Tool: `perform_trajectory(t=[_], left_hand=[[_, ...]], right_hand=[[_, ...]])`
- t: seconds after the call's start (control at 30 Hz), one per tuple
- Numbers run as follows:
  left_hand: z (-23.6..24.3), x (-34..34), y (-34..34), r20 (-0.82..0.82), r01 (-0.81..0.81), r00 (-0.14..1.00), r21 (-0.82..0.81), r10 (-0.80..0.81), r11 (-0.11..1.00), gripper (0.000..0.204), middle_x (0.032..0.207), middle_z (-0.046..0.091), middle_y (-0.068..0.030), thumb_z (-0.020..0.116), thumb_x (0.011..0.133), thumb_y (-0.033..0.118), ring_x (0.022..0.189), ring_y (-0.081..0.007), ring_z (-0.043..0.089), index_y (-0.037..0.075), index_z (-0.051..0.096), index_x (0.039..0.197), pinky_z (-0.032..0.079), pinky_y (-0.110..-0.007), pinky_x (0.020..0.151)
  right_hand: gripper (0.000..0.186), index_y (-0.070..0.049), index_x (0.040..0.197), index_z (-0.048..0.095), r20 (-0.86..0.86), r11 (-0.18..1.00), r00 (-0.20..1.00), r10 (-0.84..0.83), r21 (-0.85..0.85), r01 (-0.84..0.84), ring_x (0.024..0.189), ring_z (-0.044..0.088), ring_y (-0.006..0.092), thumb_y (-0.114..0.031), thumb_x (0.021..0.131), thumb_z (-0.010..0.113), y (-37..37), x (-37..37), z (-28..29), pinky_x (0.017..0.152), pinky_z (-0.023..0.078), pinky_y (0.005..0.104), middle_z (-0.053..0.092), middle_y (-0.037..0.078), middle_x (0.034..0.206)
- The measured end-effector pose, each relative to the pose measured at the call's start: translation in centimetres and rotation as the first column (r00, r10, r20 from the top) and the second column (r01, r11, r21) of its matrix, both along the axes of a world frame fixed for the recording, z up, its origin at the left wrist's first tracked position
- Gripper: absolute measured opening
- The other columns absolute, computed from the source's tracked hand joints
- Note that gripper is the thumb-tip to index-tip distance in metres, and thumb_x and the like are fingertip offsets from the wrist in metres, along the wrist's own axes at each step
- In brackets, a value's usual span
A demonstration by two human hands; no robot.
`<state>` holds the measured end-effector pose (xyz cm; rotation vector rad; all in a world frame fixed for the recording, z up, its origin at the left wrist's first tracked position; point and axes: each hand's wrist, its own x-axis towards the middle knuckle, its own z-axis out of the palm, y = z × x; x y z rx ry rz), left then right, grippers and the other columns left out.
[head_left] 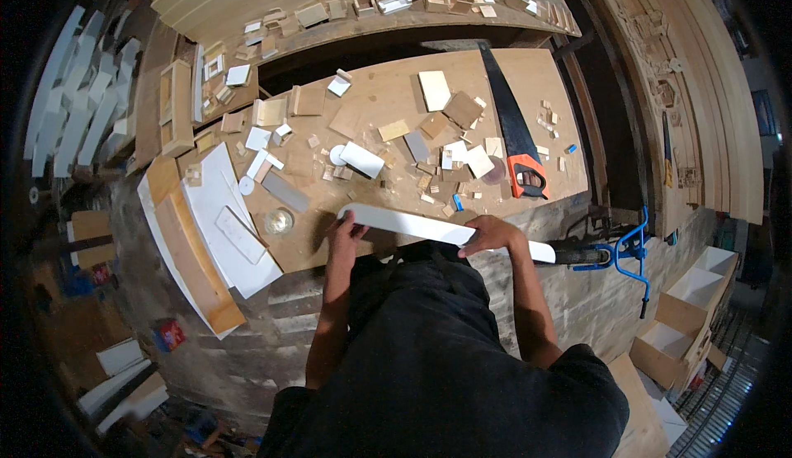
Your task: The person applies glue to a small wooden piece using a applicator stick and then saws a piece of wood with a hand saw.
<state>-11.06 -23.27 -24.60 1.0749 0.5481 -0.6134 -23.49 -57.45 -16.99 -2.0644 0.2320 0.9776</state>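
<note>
Strip of white board (pixel 404 223), long and narrow with rounded ends, is held up in two hands at the near edge of the plywood bench top (pixel 540 74), on the person's side of the handsaw (pixel 510 128) and mostly to the left of its orange handle (pixel 517 179). From where I stand, the left hand (pixel 351 225) pinches the strip close to its left end, fingers curled, while the right hand (pixel 491 233) grips it farther along, thumb toward the body and fingers bent over the far side; how hard either presses, I cannot tell. Left of the handsaw lie small wooden offcuts (pixel 433 125) and a white block (pixel 361 160), and, well apart from it, a clear round dish (pixel 279 221) beside large white panels (pixel 219 202). As for progress, I judge the strip's outline to be cut, since both ends look rounded. It appears joined to nothing and not yet set down, so its handling seems unfinished. The handsaw itself lies untouched.
</note>
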Motion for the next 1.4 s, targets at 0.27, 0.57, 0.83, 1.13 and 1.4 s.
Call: perform_trajectory(t=[0.27,0.57,0.83,1.13,1.4], left_hand=[[1.7,3.5,-2.7,0.158,0.285,0.937,0.171,-0.312,0.943,0.014,0.083,0.066,-0.0024,0.073,0.088,0.014,0.072,-0.012,0.063,0.004,0.066,0.095,0.053,-0.027,0.066],[-1.3,-4.2,6.0,0.012,0.165,0.983,0.372,-0.183,0.913,0.015,0.081,0.067,-0.0019,0.075,0.083,0.004,0.073,-0.0116,0.063,0.003,0.067,0.096,0.05,-0.026,0.064],[-2.6,-12.4,9.7,-0.058,-0.04,0.996,0.443,0.074,0.895,0.032,0.081,0.068,-0.0029,0.083,0.079,0.01,0.066,-0.0109,0.061,0.002,0.068,0.107,0.052,-0.027,0.062],[-3.7,-11.1,6.3,-0.015,0.152,0.987,0.447,-0.163,0.881,0.031,0.078,0.068,-0.0039,0.083,0.077,0.006,0.064,-0.0098,0.059,0.002,0.068,0.104,0.049,-0.024,0.059],[-3.3,-8.4,6.1,-0.009,0.207,0.971,0.537,-0.24,0.818,0.026,0.079,0.07,-0.0045,0.083,0.077,0.006,0.066,-0.0098,0.063,0.006,0.07,0.1,0.05,-0.024,0.057]], right_hand=[[0.055,0.003,0.112,0.067,0.322,0.948,0.918,-0.231,-0.139,0.287,0.072,0.069,0.0266,-0.026,0.068,0.084,-5.7,1.1,1.3,0.067,0.055,0.0394,0.072,0.018,0.082],[0.049,0.006,0.097,0.066,0.576,0.683,0.687,-0.443,-0.28,0.675,0.086,0.07,0.0374,-0.033,0.07,0.077,-18.4,11.9,-7.0,0.077,0.055,0.0431,0.071,0.024,0.089],[0.067,0.01,0.106,0.06,0.417,0.652,0.803,-0.426,-0.474,0.592,0.101,0.065,0.0431,-0.046,0.072,0.076,-16.0,13.6,-8.0,0.085,0.053,0.0474,0.067,0.031,0.103],[0.066,0.001,0.111,0.064,0.48,0.627,0.769,-0.421,-0.458,0.63,0.1,0.067,0.0404,-0.047,0.069,0.081,-15.6,13.5,-8.9,0.085,0.054,0.047,0.069,0.024,0.106],[0.051,-0.002,0.096,0.07,0.448,0.623,0.788,-0.422,-0.488,0.611,0.094,0.069,0.0377,-0.045,0.07,0.081,-14.3,13.4,-7.9,0.082,0.055,0.0452,0.071,0.022,0.098]])
